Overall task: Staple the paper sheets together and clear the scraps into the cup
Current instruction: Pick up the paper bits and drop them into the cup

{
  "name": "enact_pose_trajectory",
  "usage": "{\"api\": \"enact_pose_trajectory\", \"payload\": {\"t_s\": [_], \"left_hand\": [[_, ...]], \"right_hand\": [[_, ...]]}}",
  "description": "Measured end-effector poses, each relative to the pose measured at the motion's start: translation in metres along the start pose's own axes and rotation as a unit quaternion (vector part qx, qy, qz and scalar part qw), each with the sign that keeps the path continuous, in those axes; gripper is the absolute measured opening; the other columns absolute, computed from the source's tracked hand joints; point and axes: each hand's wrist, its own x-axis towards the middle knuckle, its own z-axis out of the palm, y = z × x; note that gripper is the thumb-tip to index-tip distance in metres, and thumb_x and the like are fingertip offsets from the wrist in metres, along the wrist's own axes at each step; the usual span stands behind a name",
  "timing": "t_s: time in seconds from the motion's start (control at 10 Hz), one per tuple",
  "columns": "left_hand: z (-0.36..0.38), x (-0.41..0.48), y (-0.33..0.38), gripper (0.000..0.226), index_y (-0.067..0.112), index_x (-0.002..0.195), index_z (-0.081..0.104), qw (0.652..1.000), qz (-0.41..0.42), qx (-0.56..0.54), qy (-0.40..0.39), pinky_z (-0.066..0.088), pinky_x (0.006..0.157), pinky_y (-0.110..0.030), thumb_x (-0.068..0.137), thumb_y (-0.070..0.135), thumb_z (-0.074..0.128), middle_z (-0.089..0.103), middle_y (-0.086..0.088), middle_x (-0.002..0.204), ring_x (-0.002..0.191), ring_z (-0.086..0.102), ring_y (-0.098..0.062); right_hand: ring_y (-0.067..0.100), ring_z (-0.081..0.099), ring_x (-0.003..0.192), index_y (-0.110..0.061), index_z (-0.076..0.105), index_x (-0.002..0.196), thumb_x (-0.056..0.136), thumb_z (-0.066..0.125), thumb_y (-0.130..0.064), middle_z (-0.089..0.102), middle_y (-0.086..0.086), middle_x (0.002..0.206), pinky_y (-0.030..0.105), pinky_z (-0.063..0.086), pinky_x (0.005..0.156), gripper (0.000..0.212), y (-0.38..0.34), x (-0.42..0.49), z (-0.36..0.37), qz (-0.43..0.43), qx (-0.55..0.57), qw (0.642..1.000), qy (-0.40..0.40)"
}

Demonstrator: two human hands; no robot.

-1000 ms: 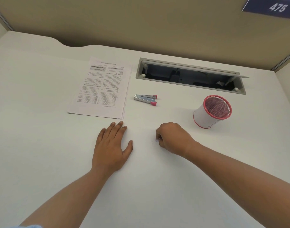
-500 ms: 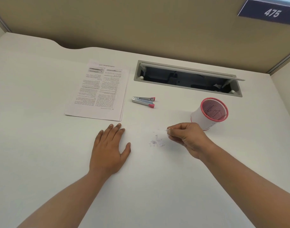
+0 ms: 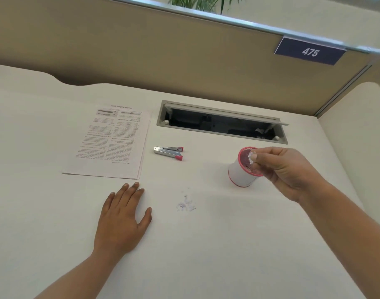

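White desk (image 3: 206, 255) is sitting against a tan partition (image 3: 141, 50). Near its back edge, a cable hatch (image 3: 222, 121) is lying open beside the paper sheets (image 3: 113, 141) and stapler (image 3: 168, 151). Left hand (image 3: 122, 221) is resting flat and open; right hand (image 3: 286, 171) is pinching a white scrap (image 3: 252, 157) over the cup (image 3: 242, 172). More scraps (image 3: 186, 205) are lying mid-desk.

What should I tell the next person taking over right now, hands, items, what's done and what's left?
Right hand: fingers pinched on a white paper scrap, held over the cup.
Left hand: flat on the desk, open, holding nothing.
Paper sheets lie stacked at far left; stapler lies beside them, untouched. I cannot tell if they are stapled.
Left: drop this scrap in, then clear the loose scraps lying mid-desk.
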Motion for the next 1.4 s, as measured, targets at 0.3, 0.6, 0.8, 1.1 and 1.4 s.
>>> {"api": "enact_pose_trajectory", "payload": {"t_s": [0.3, 0.6, 0.8, 1.1, 1.4], "left_hand": [[0.001, 0.001, 0.001, 0.061, 0.020, 0.137, 0.057, 1.000, 0.003, 0.003, 0.004, 0.023, 0.121, -0.042, 0.090, 0.054, 0.040, 0.050, 0.004, 0.153, 0.145, 0.041, -0.020], [0.000, 0.002, 0.001, 0.060, 0.020, 0.137, 0.057, 1.000, 0.003, 0.002, 0.003, 0.025, 0.121, -0.043, 0.090, 0.054, 0.040, 0.051, 0.004, 0.152, 0.145, 0.041, -0.021], [0.000, 0.001, 0.001, 0.061, 0.021, 0.138, 0.056, 1.000, -0.001, -0.004, -0.001, 0.022, 0.122, -0.042, 0.090, 0.055, 0.039, 0.049, 0.005, 0.153, 0.146, 0.039, -0.019], [-0.001, 0.001, 0.001, 0.061, 0.021, 0.138, 0.056, 1.000, -0.003, 0.000, -0.003, 0.023, 0.122, -0.043, 0.090, 0.055, 0.039, 0.049, 0.005, 0.153, 0.146, 0.039, -0.020], [-0.001, 0.001, 0.002, 0.060, 0.021, 0.138, 0.056, 1.000, -0.004, 0.002, -0.001, 0.022, 0.122, -0.042, 0.091, 0.055, 0.040, 0.049, 0.004, 0.154, 0.146, 0.039, -0.019]], "right_hand": [[0.024, 0.064, 0.089, -0.014, 0.079, 0.094, 0.085, 0.067, -0.010, 0.072, 0.008, 0.102, 0.027, 0.054, 0.060, 0.016, 0.000, 0.058, -0.011, -0.094, -0.591, 0.801, 0.032], [0.030, 0.066, 0.089, -0.017, 0.077, 0.093, 0.083, 0.057, 0.000, 0.073, 0.010, 0.104, 0.037, 0.059, 0.076, 0.029, 0.004, 0.064, -0.005, -0.145, -0.663, 0.733, 0.047], [0.031, 0.065, 0.098, -0.016, 0.075, 0.108, 0.091, 0.054, -0.008, 0.070, 0.010, 0.115, 0.039, 0.057, 0.083, 0.028, 0.007, 0.063, -0.005, -0.135, -0.669, 0.731, 0.017], [0.030, 0.064, 0.104, -0.021, 0.072, 0.114, 0.091, 0.050, -0.006, 0.071, 0.006, 0.117, 0.041, 0.057, 0.086, 0.035, 0.011, 0.060, -0.006, -0.182, -0.615, 0.766, 0.049], [0.029, 0.061, 0.105, -0.017, 0.073, 0.112, 0.092, 0.047, -0.005, 0.070, 0.009, 0.117, 0.038, 0.054, 0.085, 0.035, 0.024, 0.057, -0.007, -0.219, -0.593, 0.768, 0.107]]}}
